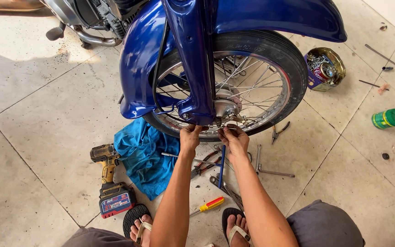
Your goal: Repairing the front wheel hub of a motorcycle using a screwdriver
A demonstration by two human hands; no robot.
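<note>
Fingers of both my hands meet at the bottom of the blue fork leg, just below the front wheel's hub. My left hand is pinched shut on something small at the fork's lower end, and my right hand is curled tight beside it, near the axle end; what either holds is too small to make out, a nut or fitting perhaps. The front wheel stands on the tiled floor with its spokes and tyre facing me. I judge the step in hand to be work on the axle fastening by fingertip. The next move, as I read it, calls for a firm turning grip and likely a tool. A blue-handled tool stands just under my right hand, pliers and spanners lie between my arms, and a screwdriver with a red and yellow handle rests near my sandalled feet. A cordless drill sits left of a blue cloth; a tin of loose hardware stands right of the tyre.
</note>
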